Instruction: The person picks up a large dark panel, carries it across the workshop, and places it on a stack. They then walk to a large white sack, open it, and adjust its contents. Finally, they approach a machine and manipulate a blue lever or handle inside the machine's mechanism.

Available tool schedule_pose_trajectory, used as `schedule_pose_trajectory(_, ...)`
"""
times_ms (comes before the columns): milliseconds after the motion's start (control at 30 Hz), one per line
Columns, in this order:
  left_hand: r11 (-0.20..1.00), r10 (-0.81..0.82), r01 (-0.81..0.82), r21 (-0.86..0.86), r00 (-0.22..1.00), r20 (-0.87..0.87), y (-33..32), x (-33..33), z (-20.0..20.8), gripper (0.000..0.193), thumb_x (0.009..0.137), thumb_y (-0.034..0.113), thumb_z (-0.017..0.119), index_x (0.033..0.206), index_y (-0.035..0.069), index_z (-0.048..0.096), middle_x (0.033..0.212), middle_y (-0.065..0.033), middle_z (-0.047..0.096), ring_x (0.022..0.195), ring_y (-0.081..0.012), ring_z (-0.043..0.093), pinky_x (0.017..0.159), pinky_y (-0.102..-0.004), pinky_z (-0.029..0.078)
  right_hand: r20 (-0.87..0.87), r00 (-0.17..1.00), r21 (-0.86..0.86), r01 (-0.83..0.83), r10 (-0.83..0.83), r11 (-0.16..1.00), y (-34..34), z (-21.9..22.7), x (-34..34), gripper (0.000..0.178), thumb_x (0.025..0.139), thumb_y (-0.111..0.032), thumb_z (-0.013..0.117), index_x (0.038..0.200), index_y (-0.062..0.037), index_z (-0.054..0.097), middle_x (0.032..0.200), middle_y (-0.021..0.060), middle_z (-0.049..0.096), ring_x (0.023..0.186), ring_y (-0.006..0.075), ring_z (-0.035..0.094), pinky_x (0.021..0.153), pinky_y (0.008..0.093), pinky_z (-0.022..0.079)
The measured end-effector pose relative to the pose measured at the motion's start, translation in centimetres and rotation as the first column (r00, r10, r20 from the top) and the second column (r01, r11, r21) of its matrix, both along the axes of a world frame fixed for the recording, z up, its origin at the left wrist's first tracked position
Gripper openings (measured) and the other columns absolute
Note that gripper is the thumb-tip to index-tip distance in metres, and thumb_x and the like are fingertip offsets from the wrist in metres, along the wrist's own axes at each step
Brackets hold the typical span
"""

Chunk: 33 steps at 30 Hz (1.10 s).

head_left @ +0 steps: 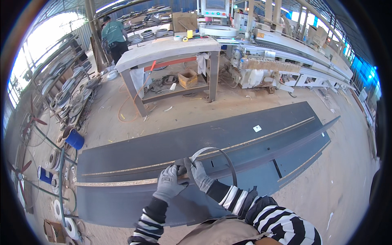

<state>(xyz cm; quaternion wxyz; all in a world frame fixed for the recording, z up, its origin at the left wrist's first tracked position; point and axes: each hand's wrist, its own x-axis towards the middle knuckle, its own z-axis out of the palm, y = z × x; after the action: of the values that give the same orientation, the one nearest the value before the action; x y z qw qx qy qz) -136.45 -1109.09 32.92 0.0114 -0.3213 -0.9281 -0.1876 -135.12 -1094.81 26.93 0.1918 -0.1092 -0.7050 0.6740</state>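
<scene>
In the head view, my right hand (199, 174), in a grey glove with dark fingertips, is closed in a pinch on a thin dark edging strip (232, 166). The strip arches up from its fingers and curls back down beside my right forearm. Close against it, my left hand (169, 183), gloved alike, has its fingers bent inward at the edge of a dark panel; what lies in them is hidden. Both hands are over a stack of long dark grey panels (192, 141). A raw chipboard edge (118, 183) runs left from my left hand.
Beyond the panels stands a workbench (167, 49) with a cardboard box (188, 79) on its lower shelf. A long white machine (265, 61) is at the back right. Fans (20, 175), blue drums (74, 139) and strip rolls line the left. A person (114, 36) stands far off.
</scene>
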Motion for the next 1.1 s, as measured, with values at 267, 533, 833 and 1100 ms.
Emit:
schedule_pose_trajectory(267,0.944,0.126,-0.144,-0.298,0.989,-0.08,1.4,-0.5,-2.9,0.038,0.063,0.044,0.071,0.086,0.014,0.062,0.085,-0.0067,0.064,0.086,-0.0251,0.062,0.076,-0.0376,0.046,0.025,0.951,-0.768,-0.18,0.309,0.615,2.8,8.3,1.5,0.042,0.096,-0.036,0.039,0.09,0.0005,0.058,0.052,-0.001,0.034,0.041,0.0111,0.037,0.043,0.0304,0.045)
schedule_pose_trajectory(533,0.929,0.17,-0.206,-0.307,0.975,-0.142,2.4,0.2,-1.9,0.06,0.053,0.065,0.072,0.08,0.011,0.068,0.078,-0.0085,0.065,0.08,-0.0281,0.062,0.077,-0.0373,0.047,-0.155,0.984,-0.69,-0.169,0.085,0.703,23.6,19.7,9.5,0.028,0.092,-0.03,0.046,0.08,-0.0047,0.052,0.058,0.0015,0.046,0.045,0.0136,0.047,0.045,0.0258,0.041)
schedule_pose_trajectory(833,0.909,0.244,-0.276,-0.312,0.96,-0.14,3.3,1.4,-0.9,0.052,0.051,0.052,0.08,0.08,0.012,0.067,0.081,-0.009,0.064,0.083,-0.0301,0.06,0.078,-0.0397,0.045,-0.429,0.878,-0.35,-0.378,0.212,0.857,51.9,31.5,19.6,0.044,0.097,-0.023,0.039,0.131,0.0058,0.037,0.058,-0.004,0.031,0.052,0.0082,0.034,0.06,0.0215,0.041)
schedule_pose_trajectory(1100,0.921,0.237,-0.279,-0.272,0.955,-0.177,2.7,1.4,-1.7,0.051,0.05,0.051,0.08,0.08,0.012,0.068,0.081,-0.0082,0.064,0.085,-0.0291,0.059,0.078,-0.0398,0.045,0.225,0.915,-0.211,-0.29,0.335,0.933,42.0,11.1,18.6,0.06,0.082,-0.01,0.059,0.136,-0.0002,0.034,0.135,0.0162,0.042,0.126,0.0241,0.039,0.101,0.0335,0.036)
